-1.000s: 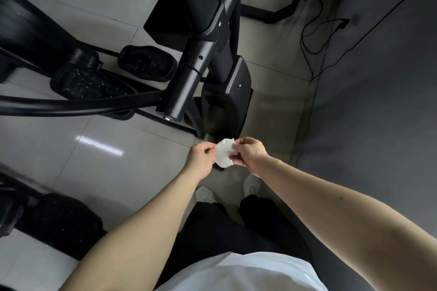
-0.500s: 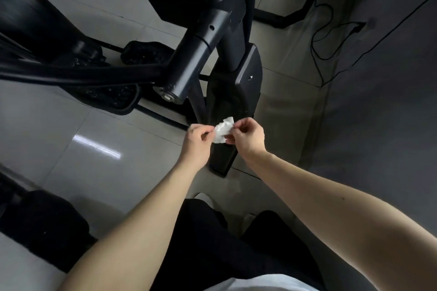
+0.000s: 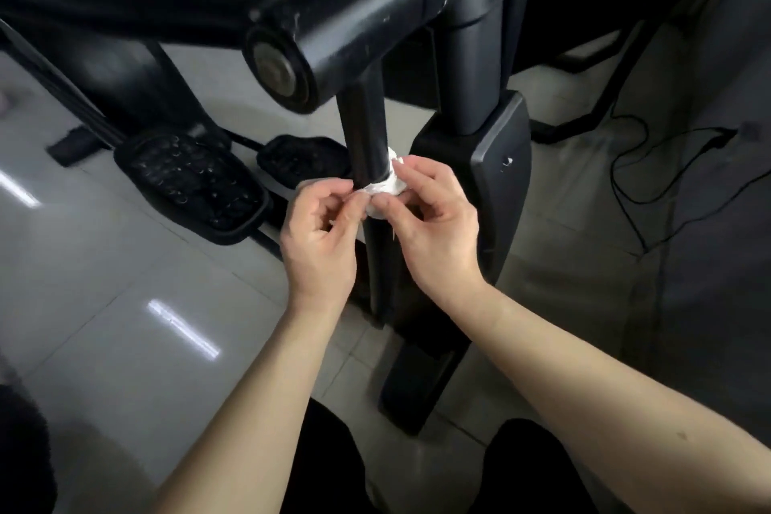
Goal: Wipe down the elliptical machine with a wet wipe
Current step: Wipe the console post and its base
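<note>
Pinching wet wipe [image 3: 386, 186] against post [image 3: 364, 129] now, previously held clear.

Matt black metal, glossy tile, soft white cloth
The wet wipe [image 3: 386, 186] I pinch looks like thin, soft, crumpled white cloth. On the elliptical machine [image 3: 471, 54] the upright tube [image 3: 367, 129] is smooth black painted metal with a dull sheen; the thick arm [image 3: 367, 8] is the same, scuffed with pale marks, its end cap [image 3: 277, 69] dull grey metal. The pedal [image 3: 192, 179] looks like rough, studded black plastic, the base cover [image 3: 496, 163] smooth satin plastic, the floor [image 3: 125, 284] glossy pale tile
</note>
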A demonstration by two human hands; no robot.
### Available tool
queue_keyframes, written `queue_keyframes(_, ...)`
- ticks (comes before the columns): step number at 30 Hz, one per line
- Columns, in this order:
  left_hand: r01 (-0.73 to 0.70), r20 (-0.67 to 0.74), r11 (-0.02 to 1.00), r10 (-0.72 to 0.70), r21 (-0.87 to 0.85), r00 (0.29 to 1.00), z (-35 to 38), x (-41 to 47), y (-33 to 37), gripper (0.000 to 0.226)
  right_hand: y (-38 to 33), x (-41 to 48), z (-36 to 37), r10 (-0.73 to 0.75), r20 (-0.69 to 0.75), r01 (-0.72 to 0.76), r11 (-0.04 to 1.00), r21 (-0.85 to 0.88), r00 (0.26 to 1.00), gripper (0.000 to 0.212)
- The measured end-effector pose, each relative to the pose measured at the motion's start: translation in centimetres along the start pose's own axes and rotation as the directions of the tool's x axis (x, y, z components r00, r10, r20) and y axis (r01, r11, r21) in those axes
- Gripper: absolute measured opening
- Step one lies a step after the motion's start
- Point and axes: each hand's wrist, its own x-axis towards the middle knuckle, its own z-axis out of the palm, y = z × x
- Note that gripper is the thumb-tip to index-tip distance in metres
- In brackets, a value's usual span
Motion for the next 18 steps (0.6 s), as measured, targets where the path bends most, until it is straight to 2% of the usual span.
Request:
queue_keyframes(3, -0.097, -0.063, 0.995, 0.099, 0.03, 0.993, 0.4, 0.2, -1.3, 0.013, 2.4, 0.2, 0.4, -0.164, -0.032, 0.164, 0.986, -0.024, 0.986, 0.039)
queue_keyframes(5, -0.148, -0.098, 0.988, 0.152, 0.051, 0.984, 0.8, 0.2, -1.7, 0.01, 3.6, 0.3, 0.8, -0.223, -0.063, 0.222, 0.975, -0.017, 0.973, 0.038)
queue_keyframes(11, -0.124, -0.16, 0.991, 0.132, 0.057, 0.978, 1.5, -0.5, -1.5, 0.009, 5.1, 0.2, 1.4, -0.289, -0.008, 0.289, 0.957, 0.038, 0.957, 0.035)
queue_keyframes(15, -0.097, -0.147, 0.986, 0.117, 0.138, 0.982, 1.2, -0.3, -0.7, 0.01, 5.0, 0.4, 1.1, -0.332, 0.051, 0.331, 0.943, 0.03, 0.942, 0.012)
queue_keyframes(16, -0.089, -0.139, 0.984, 0.11, 0.154, 0.984, 1.1, -0.4, -0.4, 0.01, 4.9, 0.4, 0.9, -0.336, 0.057, 0.334, 0.942, 0.04, 0.94, 0.011)
queue_keyframes(18, -0.068, -0.112, 0.983, 0.089, 0.173, 0.99, 0.8, -0.4, 0.3, 0.01, 4.4, 0.3, 0.7, -0.336, 0.069, 0.333, 0.942, 0.05, 0.94, 0.023)
